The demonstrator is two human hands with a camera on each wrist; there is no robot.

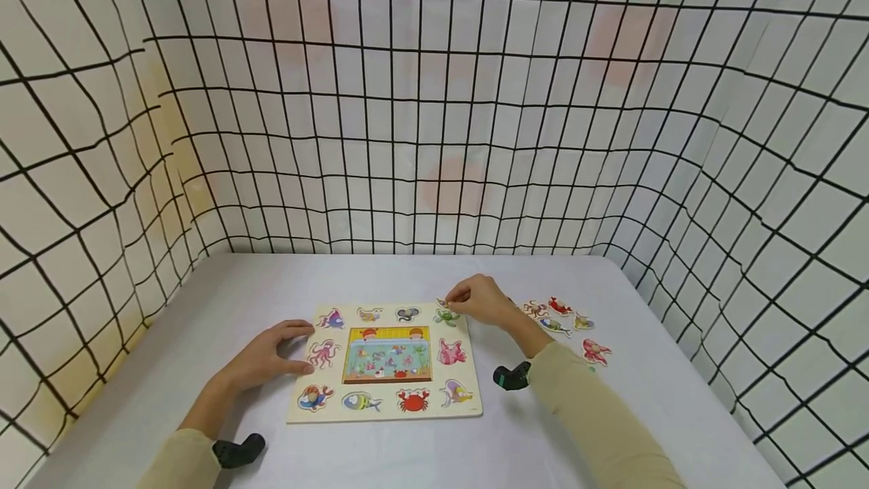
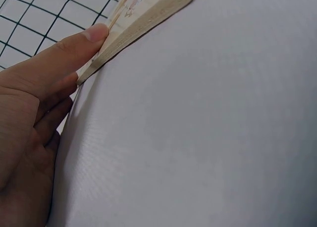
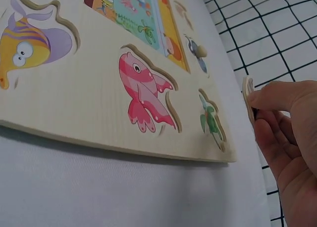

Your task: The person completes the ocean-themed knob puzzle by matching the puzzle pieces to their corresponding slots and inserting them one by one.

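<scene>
A wooden peg-puzzle board with sea-animal pictures and an aquarium scene in its middle lies flat on the table. My left hand rests at its left side, thumb and fingers spread. In the left wrist view the thumb touches the board's edge. Just above the far right corner, my right hand pinches a thin wooden puzzle piece, seen edge-on in the right wrist view and partly covered by fingers. Close below it is the green turtle recess. A pink fish recess lies nearer.
Right of the board lie several loose pieces, among them a red crab, an octopus and a pink fish piece. A grey piece with a round knob sits in the board's far row. Black-gridded white walls enclose the table.
</scene>
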